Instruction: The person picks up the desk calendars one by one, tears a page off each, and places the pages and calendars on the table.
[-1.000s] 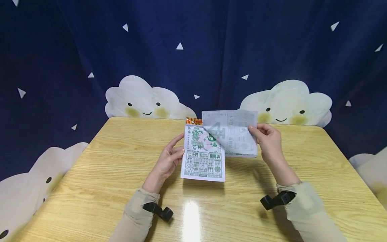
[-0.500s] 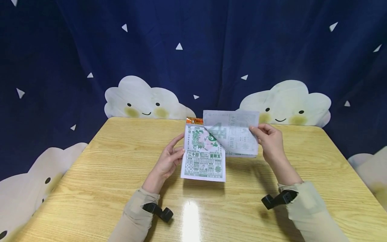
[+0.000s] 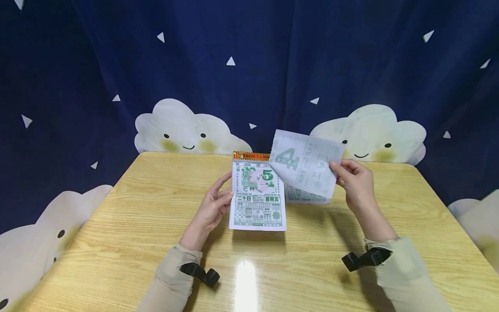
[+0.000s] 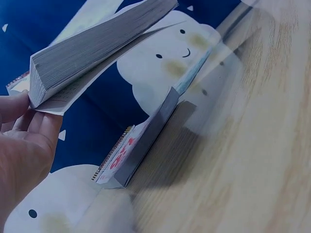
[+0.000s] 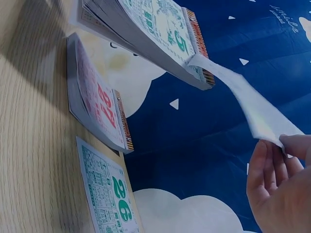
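Note:
My left hand (image 3: 212, 208) grips a thick tear-off calendar (image 3: 257, 203) by its left edge, raised over the table, its top page showing a green 5. My right hand (image 3: 356, 182) pinches the right edge of a thin calendar page (image 3: 308, 162), seen from the back with a green 4 showing through. The page's far corner overlaps the calendar's upper right corner. In the right wrist view this curled page (image 5: 257, 107) stretches from my right fingers to the calendar's top near the orange binding (image 5: 199, 34). The left wrist view shows the calendar's page edges (image 4: 97, 43).
Beneath the held calendar, a second calendar (image 5: 95, 94) with red print lies on the wooden table (image 3: 156, 242). Beside it is a loose page (image 5: 109, 191) with a green 26, partly hidden in the head view. A dark blue curtain (image 3: 195, 52) hangs behind.
My right hand has moved right, drawing the page up and away and tilting it, so the 5 now shows fully. My left hand and the calendar have shifted slightly left.

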### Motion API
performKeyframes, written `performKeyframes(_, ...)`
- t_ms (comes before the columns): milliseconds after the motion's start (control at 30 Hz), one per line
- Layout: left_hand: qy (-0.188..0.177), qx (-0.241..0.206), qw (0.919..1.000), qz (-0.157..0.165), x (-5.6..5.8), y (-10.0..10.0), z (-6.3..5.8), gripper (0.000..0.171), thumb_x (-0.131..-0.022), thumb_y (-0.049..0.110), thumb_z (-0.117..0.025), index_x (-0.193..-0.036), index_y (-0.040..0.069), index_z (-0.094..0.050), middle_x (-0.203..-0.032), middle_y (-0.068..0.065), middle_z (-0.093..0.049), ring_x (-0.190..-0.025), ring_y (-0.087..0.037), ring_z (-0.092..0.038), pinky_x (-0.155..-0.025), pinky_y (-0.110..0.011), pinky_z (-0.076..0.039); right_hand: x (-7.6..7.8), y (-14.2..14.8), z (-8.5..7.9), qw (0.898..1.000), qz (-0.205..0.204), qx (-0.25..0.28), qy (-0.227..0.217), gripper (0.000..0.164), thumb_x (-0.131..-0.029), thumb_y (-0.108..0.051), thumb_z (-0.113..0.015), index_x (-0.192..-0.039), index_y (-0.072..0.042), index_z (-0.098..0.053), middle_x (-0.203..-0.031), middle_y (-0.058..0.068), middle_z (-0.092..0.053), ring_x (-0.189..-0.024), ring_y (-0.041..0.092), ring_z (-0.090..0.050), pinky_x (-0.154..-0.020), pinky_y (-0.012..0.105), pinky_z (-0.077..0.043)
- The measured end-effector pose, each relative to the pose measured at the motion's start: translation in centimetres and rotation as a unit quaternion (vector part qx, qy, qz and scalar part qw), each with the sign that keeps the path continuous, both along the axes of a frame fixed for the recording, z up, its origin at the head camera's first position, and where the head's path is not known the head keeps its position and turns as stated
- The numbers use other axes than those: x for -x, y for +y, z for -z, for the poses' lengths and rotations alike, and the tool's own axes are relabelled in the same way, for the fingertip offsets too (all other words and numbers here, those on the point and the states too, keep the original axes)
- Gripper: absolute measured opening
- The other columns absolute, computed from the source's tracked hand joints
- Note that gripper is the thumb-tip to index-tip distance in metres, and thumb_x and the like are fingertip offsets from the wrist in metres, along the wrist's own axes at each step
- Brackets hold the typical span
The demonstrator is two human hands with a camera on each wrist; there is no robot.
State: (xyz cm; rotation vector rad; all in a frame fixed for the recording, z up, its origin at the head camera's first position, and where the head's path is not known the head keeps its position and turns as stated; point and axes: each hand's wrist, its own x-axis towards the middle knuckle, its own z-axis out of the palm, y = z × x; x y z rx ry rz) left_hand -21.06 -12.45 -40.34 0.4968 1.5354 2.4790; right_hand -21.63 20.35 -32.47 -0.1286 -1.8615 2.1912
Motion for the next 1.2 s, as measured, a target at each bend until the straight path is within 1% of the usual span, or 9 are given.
performKeyframes(67, -0.001, 0.002, 1.0, 0.0, 0.0, 0.0, 0.0, 0.059, -0.09, -0.01, -0.037, -0.144, 0.005, -0.018, -0.098, 0.0, -0.069, -0.078, -0.014, -0.067, -0.067, -0.026, -0.054, 0.0, 0.1, 0.0, 1.0, -0.003, 0.0, -0.002, 0.009, -0.079, -0.011, -0.07, -0.08, -0.005, -0.064, -0.067, -0.003, -0.06, -0.057, 0.006, -0.056, -0.052, 0.016, -0.049)
performKeyframes(200, -0.004, 0.003, 1.0, 0.001, 0.0, -0.1, -0.1, 0.058, -0.091, -0.009, -0.037, -0.144, 0.006, -0.019, -0.097, 0.0, -0.069, -0.077, -0.014, -0.067, -0.066, -0.025, -0.054, -0.1, 0.3, -0.1, 1.0, -0.009, -0.004, -0.005, 0.003, -0.08, -0.011, -0.068, -0.077, -0.011, -0.067, -0.073, -0.004, -0.061, -0.061, 0.005, -0.057, -0.055, 0.015, -0.05)
performKeyframes(300, -0.004, 0.003, 1.0, 0.001, 0.0, -0.1, -0.2, 0.058, -0.091, -0.009, -0.037, -0.144, 0.005, -0.019, -0.096, 0.0, -0.069, -0.077, -0.014, -0.067, -0.066, -0.025, -0.054, -0.1, 0.4, 0.0, 1.0, -0.016, -0.002, -0.002, 0.006, -0.082, -0.011, -0.067, -0.077, -0.014, -0.068, -0.077, -0.004, -0.06, -0.063, 0.005, -0.058, -0.057, 0.015, -0.052)
performKeyframes(433, -0.005, 0.003, 1.0, 0.002, -0.1, -0.1, -0.2, 0.058, -0.091, -0.01, -0.037, -0.144, 0.004, -0.018, -0.096, 0.0, -0.07, -0.075, -0.014, -0.067, -0.066, -0.025, -0.054, -0.2, 0.6, 0.0, 1.0, -0.023, -0.002, 0.003, 0.005, -0.082, -0.012, -0.067, -0.077, -0.013, -0.069, -0.078, -0.003, -0.059, -0.064, 0.006, -0.059, -0.059, 0.016, -0.052)
performKeyframes(633, -0.009, 0.005, 0.9999, 0.002, 0.0, -0.1, -0.2, 0.058, -0.091, -0.01, -0.037, -0.144, 0.004, -0.019, -0.095, 0.001, -0.07, -0.075, -0.013, -0.067, -0.066, -0.025, -0.054, -0.2, 0.8, 0.1, 1.0, -0.021, -0.003, 0.003, 0.005, -0.081, -0.012, -0.067, -0.077, -0.014, -0.069, -0.078, -0.003, -0.06, -0.064, 0.006, -0.059, -0.059, 0.016, -0.052)
performKeyframes(867, -0.008, 0.009, 0.9999, 0.001, -0.1, -0.3, -0.2, 0.058, -0.091, -0.008, -0.038, -0.144, 0.004, -0.017, -0.096, 0.001, -0.07, -0.075, -0.013, -0.067, -0.068, -0.025, -0.054, -0.3, 0.9, 0.2, 1.0, -0.003, 0.005, -0.008, 0.006, -0.081, -0.012, -0.067, -0.076, -0.013, -0.069, -0.077, -0.004, -0.06, -0.064, 0.005, -0.059, -0.059, 0.016, -0.053)
performKeyframes(967, -0.006, 0.009, 0.9999, -0.004, -0.1, -0.5, -0.1, 0.058, -0.091, -0.008, -0.038, -0.144, 0.004, -0.017, -0.095, 0.001, -0.07, -0.075, -0.013, -0.067, -0.067, -0.025, -0.054, -0.3, 1.0, 0.1, 1.0, 0.005, 0.017, -0.006, 0.006, -0.081, -0.011, -0.068, -0.075, -0.012, -0.069, -0.075, -0.004, -0.061, -0.063, 0.005, -0.059, -0.058, 0.017, -0.053)
performKeyframes(1067, -0.005, 0.008, 0.9999, -0.006, -0.1, -0.7, 0.1, 0.058, -0.091, -0.009, -0.038, -0.144, 0.004, -0.018, -0.095, 0.001, -0.07, -0.074, -0.013, -0.067, -0.067, -0.024, -0.054, -0.3, 1.2, 0.1, 1.0, 0.003, 0.027, 0.0, 0.006, -0.08, -0.01, -0.068, -0.074, -0.012, -0.069, -0.073, -0.003, -0.061, -0.062, 0.006, -0.059, -0.059, 0.017, -0.053)
performKeyframes(1200, -0.003, 0.008, 1.0, -0.002, -0.1, -0.9, 0.3, 0.057, -0.091, -0.009, -0.037, -0.144, 0.004, -0.018, -0.094, 0.001, -0.07, -0.074, -0.013, -0.067, -0.067, -0.024, -0.054, -0.3, 1.4, 0.2, 0.999, 0.006, 0.034, -0.005, 0.006, -0.08, -0.01, -0.068, -0.074, -0.012, -0.069, -0.072, -0.004, -0.062, -0.061, 0.005, -0.06, -0.058, 0.017, -0.053)
